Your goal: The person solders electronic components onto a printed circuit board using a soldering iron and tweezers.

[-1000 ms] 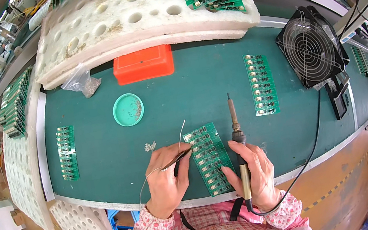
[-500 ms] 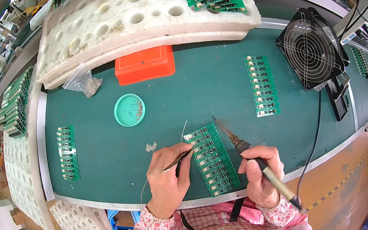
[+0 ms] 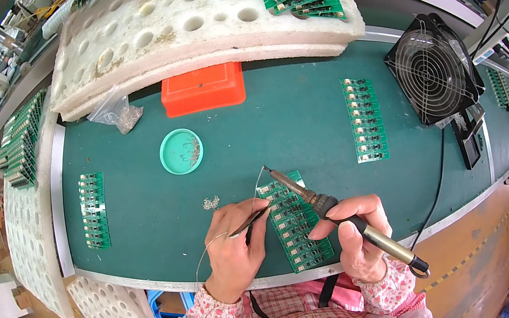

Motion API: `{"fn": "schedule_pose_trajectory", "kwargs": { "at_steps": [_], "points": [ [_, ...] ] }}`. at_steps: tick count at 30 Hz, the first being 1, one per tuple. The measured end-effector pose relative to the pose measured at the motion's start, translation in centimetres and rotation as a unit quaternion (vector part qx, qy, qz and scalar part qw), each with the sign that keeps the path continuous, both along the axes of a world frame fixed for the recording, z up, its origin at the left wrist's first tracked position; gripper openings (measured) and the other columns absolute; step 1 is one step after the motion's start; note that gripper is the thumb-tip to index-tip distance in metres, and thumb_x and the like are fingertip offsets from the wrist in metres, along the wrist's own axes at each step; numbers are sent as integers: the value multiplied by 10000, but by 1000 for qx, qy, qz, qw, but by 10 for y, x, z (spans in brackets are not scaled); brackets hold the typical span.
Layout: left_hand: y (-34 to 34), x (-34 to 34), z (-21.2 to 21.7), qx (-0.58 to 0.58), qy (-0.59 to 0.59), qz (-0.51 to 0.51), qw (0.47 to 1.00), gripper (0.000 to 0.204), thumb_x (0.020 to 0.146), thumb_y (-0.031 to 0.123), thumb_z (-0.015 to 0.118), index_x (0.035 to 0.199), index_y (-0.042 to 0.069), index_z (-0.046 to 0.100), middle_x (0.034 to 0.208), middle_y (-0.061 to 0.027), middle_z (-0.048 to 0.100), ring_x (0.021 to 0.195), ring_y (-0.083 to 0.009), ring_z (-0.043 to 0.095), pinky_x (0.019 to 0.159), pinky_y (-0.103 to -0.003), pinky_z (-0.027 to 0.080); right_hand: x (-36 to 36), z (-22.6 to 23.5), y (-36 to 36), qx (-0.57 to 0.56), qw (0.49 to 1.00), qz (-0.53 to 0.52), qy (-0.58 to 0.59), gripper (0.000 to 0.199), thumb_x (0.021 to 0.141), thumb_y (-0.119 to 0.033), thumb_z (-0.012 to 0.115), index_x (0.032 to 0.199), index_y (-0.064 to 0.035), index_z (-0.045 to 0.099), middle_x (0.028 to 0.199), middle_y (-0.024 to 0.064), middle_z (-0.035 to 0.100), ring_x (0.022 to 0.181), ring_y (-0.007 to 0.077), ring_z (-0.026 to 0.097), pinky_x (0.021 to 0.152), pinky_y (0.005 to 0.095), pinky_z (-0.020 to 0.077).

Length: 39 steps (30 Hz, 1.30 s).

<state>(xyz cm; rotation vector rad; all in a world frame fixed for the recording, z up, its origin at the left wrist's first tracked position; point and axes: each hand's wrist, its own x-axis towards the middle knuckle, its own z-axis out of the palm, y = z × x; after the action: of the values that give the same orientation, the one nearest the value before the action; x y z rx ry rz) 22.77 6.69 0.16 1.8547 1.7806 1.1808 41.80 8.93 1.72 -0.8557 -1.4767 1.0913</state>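
My left hand point(image 3: 233, 250) is closed on dark tweezers point(image 3: 249, 221) and a thin solder wire point(image 3: 258, 190), whose free end sticks up past the fingers. Pen-like, my right hand point(image 3: 360, 235) grips a soldering iron point(image 3: 383, 242). The iron's tip meets or nearly touches the upper end of the wire, above the far left corner of a green circuit board panel point(image 3: 300, 235). This panel lies slightly slanted on the green mat, between my hands, with rows of small parts on it. The tweezer points are at its left edge; what they pinch is too small to tell.
Left of the panel are a small pile of metal pieces point(image 3: 211, 203) and a round green dish point(image 3: 164, 155). Other panels lie left point(image 3: 94, 213) and right point(image 3: 366, 120). Behind stand a red box point(image 3: 202, 90), white foam point(image 3: 168, 45) and a black fan point(image 3: 429, 69).
My right hand has swung the soldering iron leftward over the panel, bringing its tip to the solder wire's end. My left hand has barely moved.
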Motion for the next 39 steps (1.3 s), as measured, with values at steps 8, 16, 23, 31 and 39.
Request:
{"fn": "schedule_pose_trajectory", "kwargs": {
  "at_steps": [8, 16, 23, 31, 39],
  "points": [
    [0, 1, 1, 0, 0, -3, 1000, 161, 819, -57, 719, 969, 3, 724, 963, -94, 728, 857, -271, 667, 761, -349, 523, 1, -1, -1, 4, 1000, 1, 3, 154, 990, -106, 624, 1091, 3, 583, 778, 113, 725, 681, 144, 698, 616, 278, 558],
    [-2, -2, -3, 11, 4, -12, 1000, 255, 799, -38, 747, 1040, 31, 700, 973, -95, 732, 836, -294, 674, 786, -384, 521, 10, 0, -8, 21, 997, -38, -63, 121, 963, -104, 629, 1021, 0, 609, 754, 96, 712, 605, 145, 703, 568, 270, 551],
    [0, 1, -2, 11, 0, 1, 1000, 201, 805, -74, 728, 983, 20, 722, 963, -90, 729, 849, -273, 669, 757, -347, 524, 3, -10, -10, 24, 991, -69, -113, 76, 925, -104, 660, 903, -32, 650, 576, 17, 631, 468, 111, 621, 464, 255, 479],
    [-1, -1, -4, 22, 6, -8, 1000, 296, 793, -45, 751, 1063, 56, 684, 963, -93, 736, 836, -287, 686, 796, -379, 518, 4, -3, -8, 14, 984, -18, -174, 127, 965, -109, 581, 912, 5, 589, 668, 74, 682, 505, 135, 665, 493, 257, 520],
    [-2, -1, -4, 15, -5, -14, 1000, 297, 794, -48, 746, 1065, 55, 684, 967, -87, 737, 845, -286, 687, 803, -377, 517, -1, -2, -9, 61, 984, -7, -169, 74, 890, -67, 666, 917, -13, 624, 658, 67, 674, 506, 166, 649, 502, 282, 515]
  ]
}}
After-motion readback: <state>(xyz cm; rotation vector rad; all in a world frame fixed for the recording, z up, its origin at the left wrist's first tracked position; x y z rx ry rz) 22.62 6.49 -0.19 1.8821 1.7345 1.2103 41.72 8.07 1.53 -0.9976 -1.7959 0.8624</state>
